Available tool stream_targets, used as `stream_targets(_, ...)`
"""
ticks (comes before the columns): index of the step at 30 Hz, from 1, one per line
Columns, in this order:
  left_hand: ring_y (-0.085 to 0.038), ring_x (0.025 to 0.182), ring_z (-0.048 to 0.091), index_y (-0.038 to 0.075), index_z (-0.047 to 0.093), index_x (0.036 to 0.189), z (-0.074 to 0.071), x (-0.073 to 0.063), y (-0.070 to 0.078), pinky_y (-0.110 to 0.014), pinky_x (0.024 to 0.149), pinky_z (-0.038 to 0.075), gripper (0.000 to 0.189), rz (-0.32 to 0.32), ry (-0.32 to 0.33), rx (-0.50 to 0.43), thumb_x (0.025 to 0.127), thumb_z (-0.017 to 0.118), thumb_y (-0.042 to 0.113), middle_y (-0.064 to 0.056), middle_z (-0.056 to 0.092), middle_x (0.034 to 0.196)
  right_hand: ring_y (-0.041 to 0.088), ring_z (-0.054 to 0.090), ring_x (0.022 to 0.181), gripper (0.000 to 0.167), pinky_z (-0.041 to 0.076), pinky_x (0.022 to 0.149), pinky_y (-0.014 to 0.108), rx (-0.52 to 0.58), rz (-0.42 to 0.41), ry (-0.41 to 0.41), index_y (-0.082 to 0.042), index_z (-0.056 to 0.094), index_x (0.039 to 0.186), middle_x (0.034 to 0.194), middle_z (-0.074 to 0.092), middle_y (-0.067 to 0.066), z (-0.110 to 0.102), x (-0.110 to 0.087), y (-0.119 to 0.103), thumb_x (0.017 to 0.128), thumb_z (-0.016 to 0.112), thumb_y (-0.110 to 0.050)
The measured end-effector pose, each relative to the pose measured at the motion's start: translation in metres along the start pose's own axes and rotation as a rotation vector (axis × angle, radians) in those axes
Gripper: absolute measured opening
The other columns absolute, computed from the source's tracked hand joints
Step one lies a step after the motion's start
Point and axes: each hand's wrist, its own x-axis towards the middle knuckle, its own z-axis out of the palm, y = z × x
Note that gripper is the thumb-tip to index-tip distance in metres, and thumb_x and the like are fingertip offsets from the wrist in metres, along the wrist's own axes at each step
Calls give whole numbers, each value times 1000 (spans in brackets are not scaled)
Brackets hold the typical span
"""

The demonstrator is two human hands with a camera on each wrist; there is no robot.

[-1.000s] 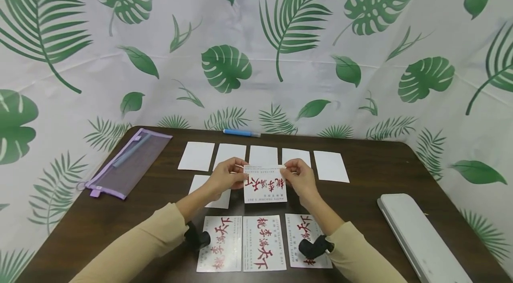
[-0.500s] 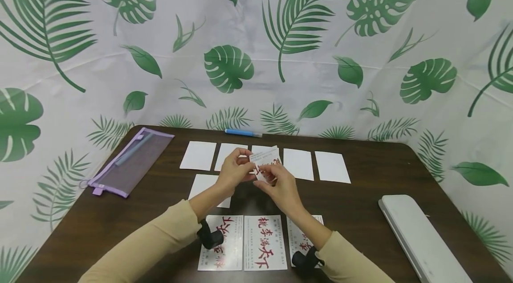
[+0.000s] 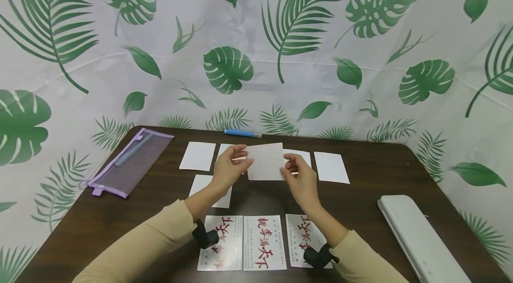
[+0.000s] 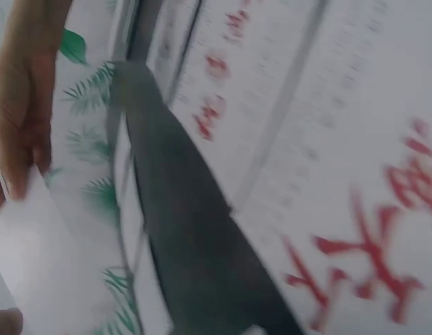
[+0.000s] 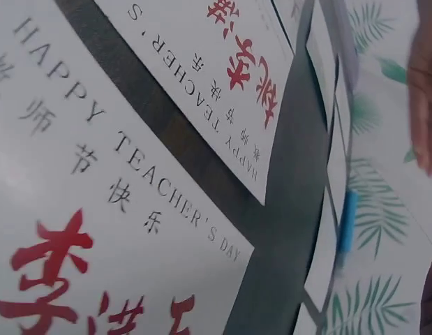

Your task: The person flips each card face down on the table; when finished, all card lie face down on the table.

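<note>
A card [image 3: 265, 162] is held up over the table with its blank white side facing me. My left hand [image 3: 229, 170] pinches its left edge, while my right hand [image 3: 302, 181] pinches the lower right edge. In the left wrist view the card [image 4: 45, 258] hangs from the right hand [image 4: 24, 105], and part of a left fingertip shows below. Closest to me lie printed cards in a row: a left one [image 3: 221, 249], a middle one [image 3: 264, 243] and a right one [image 3: 306, 238], with red characters. The right wrist view shows printed cards [image 5: 118, 188] close up.
Several blank white cards lie at the back, such as the leftmost [image 3: 197, 156] and rightmost [image 3: 331, 167]. Another blank card [image 3: 201, 183] lies partly behind the left hand. Also on the table are a purple mesh pouch [image 3: 132, 162], a blue pen [image 3: 242, 133] and a long white device [image 3: 421, 238].
The held card has turned from its red printed side to its blank side. My hands came together as it turned, then moved apart to its two edges, a little farther forward.
</note>
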Motion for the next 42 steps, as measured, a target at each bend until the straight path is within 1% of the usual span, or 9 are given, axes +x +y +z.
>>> stream_targets(3,-29,99,64,4,55,124,-7,1,-13,-30,76,55,47,-63,24,84,81,72,6,-17,62,116,13,56,69,31,50,60,18,89,177,-41,0,59,111,82,60,11,-6,0,6,81,67,5)
stream_targets(7,-24,92,66,1,55,126,-9,-3,-25,-30,73,56,50,-132,-46,78,79,71,1,-20,61,113,10,54,63,34,54,60,26,209,361,-115,1,55,116,83,58,13,-7,-3,13,83,65,4)
stream_targets(9,-20,86,66,-1,57,123,-8,-6,-29,-28,70,57,47,-129,-67,96,78,72,-1,-19,63,106,10,53,61,36,54,60,26,212,413,-140,1,55,117,82,59,12,-6,-5,16,83,65,4)
stream_targets(11,-16,80,65,-2,60,118,-7,-8,-32,-27,66,57,43,-96,-79,158,76,72,-2,-18,65,99,11,54,60,36,54,59,27,185,437,-158,2,55,116,80,59,11,-5,-7,19,82,66,4)
stream_targets(17,-15,76,64,-1,65,106,-7,-14,-37,-24,63,55,35,1,-142,394,74,77,4,-7,69,86,12,56,57,29,54,54,25,3,430,-218,4,59,104,73,60,8,-5,-14,30,77,71,4)
stream_targets(21,-12,71,62,-1,64,102,-7,-16,-38,-23,60,51,33,30,-211,493,73,78,6,-5,68,82,12,54,58,25,53,52,23,-87,429,-269,2,60,97,71,58,6,-6,-18,34,76,73,2)
stream_targets(26,-10,66,61,-2,64,99,-6,-15,-38,-20,55,50,33,37,-274,550,71,79,6,-6,67,80,11,50,57,21,45,50,21,-180,385,-307,-1,61,90,68,58,3,-6,-21,37,75,75,-1)
stream_targets(30,-11,67,60,-2,64,98,-5,-15,-39,-21,57,49,33,44,-291,593,70,80,6,-5,67,80,11,48,60,20,38,54,23,-229,364,-325,-2,61,89,68,58,1,-4,-21,41,75,75,-3)
stream_targets(42,-11,64,54,-2,62,94,-3,-12,-34,-21,55,44,31,48,-335,676,70,80,4,-5,64,75,13,48,62,20,38,56,26,-278,336,-358,-2,59,86,68,56,2,-4,-23,44,74,76,-4)
